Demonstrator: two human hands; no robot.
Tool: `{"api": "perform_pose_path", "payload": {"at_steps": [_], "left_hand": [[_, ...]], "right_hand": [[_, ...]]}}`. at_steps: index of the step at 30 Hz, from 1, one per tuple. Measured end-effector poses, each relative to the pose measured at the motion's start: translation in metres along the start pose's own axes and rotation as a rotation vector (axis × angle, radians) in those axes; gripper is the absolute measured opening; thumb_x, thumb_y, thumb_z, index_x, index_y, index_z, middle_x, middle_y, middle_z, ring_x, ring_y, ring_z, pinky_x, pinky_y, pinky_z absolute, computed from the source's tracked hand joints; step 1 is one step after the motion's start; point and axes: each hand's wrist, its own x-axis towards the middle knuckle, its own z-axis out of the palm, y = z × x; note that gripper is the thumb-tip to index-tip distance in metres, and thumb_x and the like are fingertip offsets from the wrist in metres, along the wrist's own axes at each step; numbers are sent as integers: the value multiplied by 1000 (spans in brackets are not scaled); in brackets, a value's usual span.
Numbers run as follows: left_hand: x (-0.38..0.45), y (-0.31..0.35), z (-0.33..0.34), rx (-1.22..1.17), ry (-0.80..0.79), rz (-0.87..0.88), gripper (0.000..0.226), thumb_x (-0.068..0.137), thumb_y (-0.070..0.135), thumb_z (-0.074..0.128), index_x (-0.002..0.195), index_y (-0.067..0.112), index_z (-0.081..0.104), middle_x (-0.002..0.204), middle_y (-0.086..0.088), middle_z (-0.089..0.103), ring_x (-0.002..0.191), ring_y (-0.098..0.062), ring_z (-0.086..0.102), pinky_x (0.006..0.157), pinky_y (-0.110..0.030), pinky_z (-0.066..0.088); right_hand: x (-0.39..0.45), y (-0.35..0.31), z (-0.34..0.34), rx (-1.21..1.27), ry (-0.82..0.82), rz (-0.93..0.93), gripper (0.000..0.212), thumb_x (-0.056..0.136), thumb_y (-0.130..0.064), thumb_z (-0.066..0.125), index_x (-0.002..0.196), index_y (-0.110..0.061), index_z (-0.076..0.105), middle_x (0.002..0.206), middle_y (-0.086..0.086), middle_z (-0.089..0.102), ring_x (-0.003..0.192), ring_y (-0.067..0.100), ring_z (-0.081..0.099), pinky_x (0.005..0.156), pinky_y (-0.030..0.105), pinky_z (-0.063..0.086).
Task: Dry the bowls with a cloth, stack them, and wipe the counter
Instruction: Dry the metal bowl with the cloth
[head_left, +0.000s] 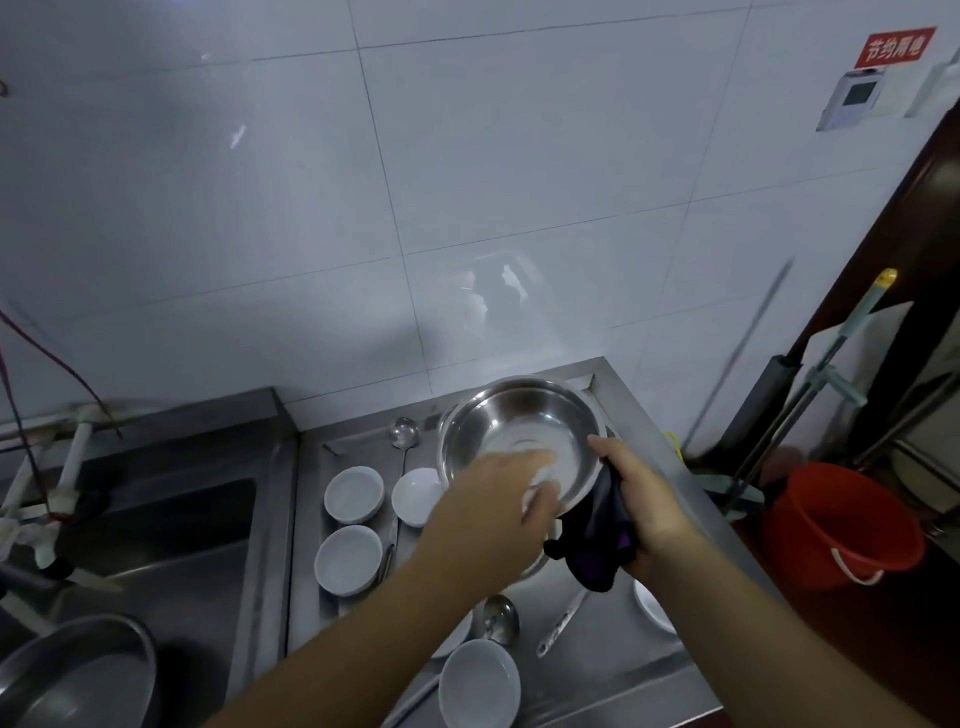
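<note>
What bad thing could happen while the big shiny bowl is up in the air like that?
The big metal bowl is tilted, held at its rim by the right hand together with the dark cloth; the left hand reaches inside. If the grip slips, it might drop onto the small white bowls below and chip them. It could also knock the ladle beside it.

I see my right hand (641, 506) gripping a dark cloth (597, 545) and the rim of a steel bowl (519, 431), while my left hand (498, 499) reaches into it. White bowls (354, 493) sit on the steel counter (597, 639); a red bucket (841, 525) stands right.
</note>
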Motion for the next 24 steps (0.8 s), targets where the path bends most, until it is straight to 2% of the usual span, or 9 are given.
{"api": "perform_pose_path", "payload": {"at_steps": [2, 4, 6, 8, 11, 13, 17, 19, 24], "left_hand": [[1, -14, -2, 8, 177, -70, 41, 103, 42, 44, 140, 31, 59, 133, 11, 62, 123, -4, 48, 104, -21, 31], [4, -33, -4, -98, 282, -228, 38, 104, 37, 50, 141, 31, 55, 134, 13, 55, 123, -5, 47, 107, -24, 33], [8, -49, -2, -282, 232, -449, 36, 107, 37, 51, 142, 30, 53, 133, 11, 55, 111, 0, 55, 98, -23, 41], [8, -59, 8, -415, 116, -569, 31, 109, 40, 46, 135, 29, 59, 118, 10, 66, 94, 3, 60, 83, -25, 47], [8, -64, 29, -728, 91, -690, 27, 110, 33, 46, 108, 23, 71, 94, -10, 74, 89, -24, 71, 85, -45, 64], [12, -63, 40, -917, 111, -755, 25, 109, 25, 49, 106, 22, 74, 91, -10, 78, 87, -24, 74, 75, -34, 65], [30, -56, 58, -1044, 116, -817, 25, 106, 18, 55, 105, 26, 78, 90, -8, 80, 78, -16, 77, 71, -26, 63], [41, -53, 71, -1059, 112, -865, 23, 106, 15, 55, 108, 24, 77, 95, -9, 81, 85, -20, 78, 73, -29, 64], [77, -40, 109, -1112, 148, -1049, 14, 105, 10, 59, 112, 14, 70, 103, -15, 80, 96, -28, 77, 71, -32, 66]], "right_hand": [[-1, 1, -4, 23, -10, 4, 38, 88, -41, 74, 112, -11, 75, 93, 20, 72, 71, 39, 70, 69, 70, 53], [-1, 1, -11, 47, 0, -14, 26, 91, -39, 71, 103, -18, 78, 85, 18, 72, 61, 35, 68, 69, 67, 54], [-1, 2, -19, 59, 27, -39, 29, 93, -37, 70, 111, -17, 78, 98, 18, 74, 73, 35, 70, 76, 67, 55], [0, 2, -26, 43, 44, -34, 27, 94, -34, 68, 110, -17, 81, 103, 16, 76, 80, 35, 72, 84, 69, 54], [3, 3, -38, 25, 99, -35, 20, 95, -26, 69, 106, -15, 81, 101, 18, 78, 82, 38, 77, 68, 57, 63], [10, 2, -50, -9, 146, -48, 26, 93, -21, 73, 116, -9, 76, 108, 25, 76, 93, 46, 75, 69, 54, 62], [34, -1, -77, -99, 310, -120, 27, 87, -12, 81, 112, -6, 73, 107, 26, 77, 92, 42, 77, 78, 56, 64], [48, -4, -89, -120, 360, -127, 32, 85, -12, 84, 114, -7, 72, 110, 25, 77, 99, 43, 76, 89, 62, 61], [86, -25, -122, -80, 398, -103, 29, 87, -14, 83, 115, -10, 73, 111, 21, 77, 102, 41, 75, 94, 61, 59]]}}
